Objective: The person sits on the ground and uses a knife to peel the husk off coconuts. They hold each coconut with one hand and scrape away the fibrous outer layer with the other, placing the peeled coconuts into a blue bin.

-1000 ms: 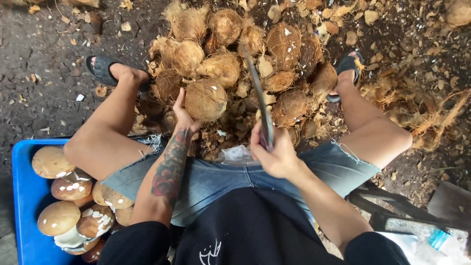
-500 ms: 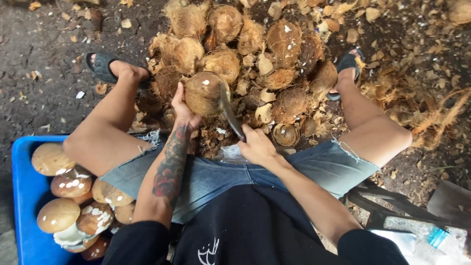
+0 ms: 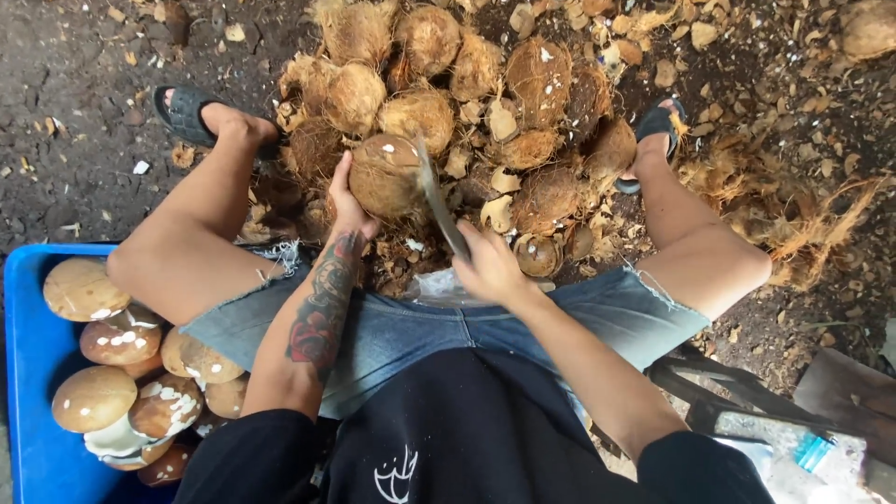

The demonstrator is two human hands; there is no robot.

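Note:
I sit with my legs apart over a heap of brown husked coconuts (image 3: 485, 103). My left hand (image 3: 345, 201) grips one coconut (image 3: 385, 175) from its left side and holds it just above the ground between my knees. My right hand (image 3: 487, 266) is closed on the handle of a long knife (image 3: 437, 201). Its blade rests against the right side of that held coconut.
A blue tub (image 3: 33, 373) at my lower left holds several peeled, smooth tan coconuts (image 3: 117, 341). Husk chips and fibres (image 3: 793, 224) litter the dark ground at right. My feet in dark sandals (image 3: 187, 112) flank the heap. A dark stool frame (image 3: 709, 392) shows at lower right.
The knife came down from a raised position to the held coconut's right side. My left hand turned the coconut a little and kept hold of it.

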